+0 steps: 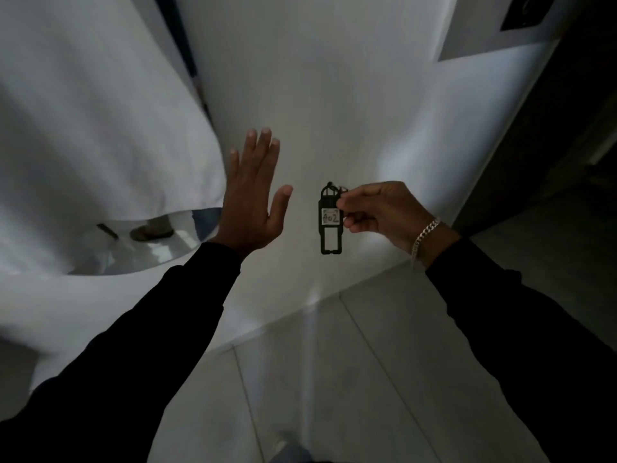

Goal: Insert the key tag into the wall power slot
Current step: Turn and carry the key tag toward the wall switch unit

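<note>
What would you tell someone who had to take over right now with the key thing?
Right hand: pinching the black key tag near its top; the tag hangs down in the air in front of the white wall. Its label reads 402.
Left hand: open and flat, fingers spread, holding nothing, raised toward the wall.
Power slot: a dark panel sits high on the wall at the upper right; it is too dim to say for sure that it is the slot.
Done: tag is in hand.
Left: lift the tag up to the slot and push it in.
</note>
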The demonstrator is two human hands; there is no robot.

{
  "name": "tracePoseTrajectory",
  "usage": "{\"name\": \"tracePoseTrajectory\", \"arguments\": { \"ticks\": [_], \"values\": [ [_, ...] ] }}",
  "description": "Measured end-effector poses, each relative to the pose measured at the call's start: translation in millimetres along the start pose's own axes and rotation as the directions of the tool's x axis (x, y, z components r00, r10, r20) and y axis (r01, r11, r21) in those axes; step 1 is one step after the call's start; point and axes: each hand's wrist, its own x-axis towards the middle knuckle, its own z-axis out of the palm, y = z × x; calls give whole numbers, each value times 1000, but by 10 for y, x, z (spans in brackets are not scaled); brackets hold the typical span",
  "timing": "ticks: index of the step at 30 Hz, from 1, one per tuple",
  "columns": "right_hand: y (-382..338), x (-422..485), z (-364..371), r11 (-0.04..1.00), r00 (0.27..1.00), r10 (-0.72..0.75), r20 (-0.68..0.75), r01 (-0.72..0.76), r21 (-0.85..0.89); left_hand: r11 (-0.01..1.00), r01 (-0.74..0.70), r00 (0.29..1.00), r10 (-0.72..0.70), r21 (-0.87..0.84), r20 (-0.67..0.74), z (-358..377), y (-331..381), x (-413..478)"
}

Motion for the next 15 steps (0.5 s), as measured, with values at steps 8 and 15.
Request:
{"name": "tracePoseTrajectory", "arguments": {
  "ticks": [8, 15],
  "values": [
    [-171, 648, -1412, 995, 989, -85, -120, 79, -55, 986, -115, 989, 102, -120, -103, 1263, 415, 1209],
    [-580, 1301, -2569, 988, 959, -153, -238, 141, -67, 949, -228, 971, 204, -218, -127, 2246, 773, 2645]
  ]
}}
